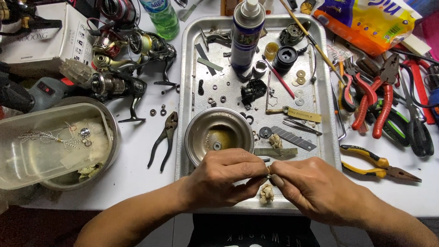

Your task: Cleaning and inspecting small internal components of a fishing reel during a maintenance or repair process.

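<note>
we see a tiny metal part (268, 172) pinched between the two hands, just above the near rim of the metal tray (320, 68); it is too small for us to tell what kind of piece it is. the left hand (224, 176) has its fingers (249, 170) curled in tight, thumb and forefinger closed on the left side of the part, and the right hand (313, 187) meets it from the other side, its fingers (277, 179) likewise clenched on the piece, so the fingertips of both hands nearly touch. right below them on the tray lies a small wad of dirty cloth (266, 194). just behind the left hand stands a round steel bowl (196, 132) with a little oily liquid and a small ring-shaped part in its bottom. farther up the tray we find a snap-off knife blade (292, 138), tweezers (302, 126), scattered washers and rings, black reel parts and a tall spray can (247, 34). on the white counter (137, 174), left of the tray, lie dark pliers (165, 139), several fishing reels (119, 84) and a clear plastic tub (45, 146) resting in a bowl. to the right we see yellow-handled pliers (375, 164) and red-handled pliers (375, 98) among other tools.
</note>
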